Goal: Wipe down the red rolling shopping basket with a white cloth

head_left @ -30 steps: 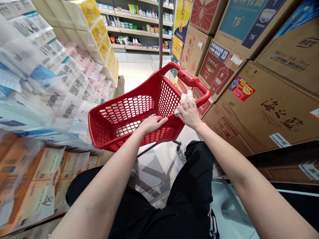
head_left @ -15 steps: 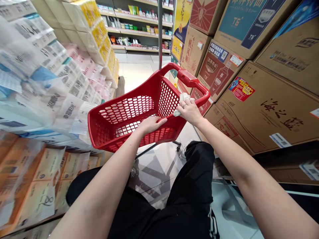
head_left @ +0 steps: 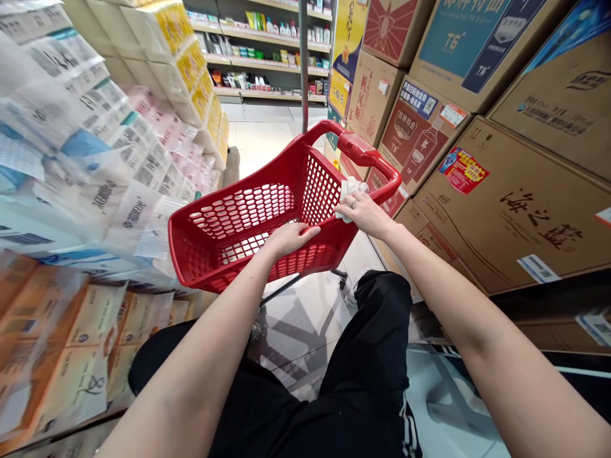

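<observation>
A red plastic shopping cart point(head_left: 229, 203) with perforated basket walls stands in front of me, its handle point(head_left: 365, 149) at the upper right. My left hand point(head_left: 290, 239) is closed over the near rim of the basket, thumb lying along the top. In my right hand point(head_left: 363, 211) is a crumpled white cloth or tissue point(head_left: 352, 187), pressed against the near rim close to the handle. A ring shows on that hand. The fingertips of my left hand are hidden inside the basket edge.
Stacked cardboard cartons point(head_left: 520, 203) rise close on the right. Plastic-wrapped tissue packs point(head_left: 119, 172) are piled on the left, with orange packs point(head_left: 71, 350) below. A grey pole point(head_left: 304, 70) stands behind the cart. Farther back are shelves of bottles point(head_left: 277, 57).
My right hand has shifted very slightly left along the rim, with the white cloth spread a little more. My left hand and the cart look the same.
</observation>
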The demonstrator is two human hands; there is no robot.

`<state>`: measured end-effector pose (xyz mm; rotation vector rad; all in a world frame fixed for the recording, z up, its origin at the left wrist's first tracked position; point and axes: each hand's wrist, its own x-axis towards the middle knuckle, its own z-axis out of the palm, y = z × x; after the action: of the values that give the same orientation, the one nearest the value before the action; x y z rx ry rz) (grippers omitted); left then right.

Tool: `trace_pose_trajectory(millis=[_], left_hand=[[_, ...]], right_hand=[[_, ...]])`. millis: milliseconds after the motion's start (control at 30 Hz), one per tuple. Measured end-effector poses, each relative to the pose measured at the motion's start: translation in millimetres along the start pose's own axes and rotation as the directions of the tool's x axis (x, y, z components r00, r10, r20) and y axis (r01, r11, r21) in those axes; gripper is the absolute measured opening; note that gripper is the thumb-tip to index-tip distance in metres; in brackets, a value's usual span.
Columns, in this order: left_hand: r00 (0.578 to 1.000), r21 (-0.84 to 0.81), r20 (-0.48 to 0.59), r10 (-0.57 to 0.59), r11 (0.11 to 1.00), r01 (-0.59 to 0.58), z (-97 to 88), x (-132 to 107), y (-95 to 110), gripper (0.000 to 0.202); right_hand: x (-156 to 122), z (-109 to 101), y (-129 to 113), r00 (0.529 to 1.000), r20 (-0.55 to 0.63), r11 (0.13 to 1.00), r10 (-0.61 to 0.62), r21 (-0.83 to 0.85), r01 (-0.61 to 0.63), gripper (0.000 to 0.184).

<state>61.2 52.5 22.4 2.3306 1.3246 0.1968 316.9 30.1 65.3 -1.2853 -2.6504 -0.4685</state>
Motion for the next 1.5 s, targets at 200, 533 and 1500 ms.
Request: trace_pose_trajectory(millis=[200, 533, 1500], left_hand=[[1.000, -0.002, -0.012, 0.000, 1.000, 0.000, -0.7, -2.1, 0.1, 0.064], [0.999, -0.026, 0.049, -0.003, 1.000, 0.004, -9.6, -17.1, -13.1, 0.068], [0.986, 0.006, -0.059, -0.153, 0.988, 0.154, -0.3, -17.0, -35.2, 0.087]], right_hand=[[2.1, 6.3, 3.8, 1.000, -0.005, 1.000, -0.001, 0.016, 0.002, 0.034], [-0.9, -4.5, -8.6, 0.999, -0.045, 0.999, 0.020, 0.043, -0.018, 0.040], [-7.4, 6.5, -14.4, 0.989, -0.142, 0.996, 0.037, -0.076, -0.048, 0.036]])
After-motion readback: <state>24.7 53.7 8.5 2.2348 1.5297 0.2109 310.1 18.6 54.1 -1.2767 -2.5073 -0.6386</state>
